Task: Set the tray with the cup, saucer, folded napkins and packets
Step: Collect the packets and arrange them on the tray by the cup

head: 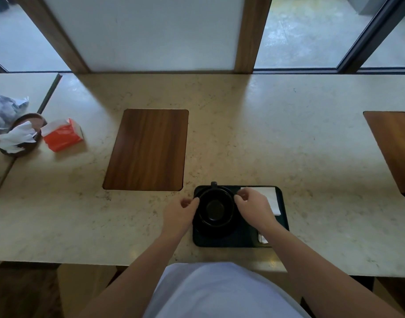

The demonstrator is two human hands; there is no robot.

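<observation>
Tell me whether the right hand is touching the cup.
Touching. The head view shows the right hand's fingertips meeting the right side of the black cup's rim, with no gap visible between them.

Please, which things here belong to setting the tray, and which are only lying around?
For the job: tray, cup, saucer, folded napkin, packets, left hand and right hand at the cup's rim.

Lying about: wooden mat, orange tissue pack, round dish of crumpled paper, second mat.
</observation>
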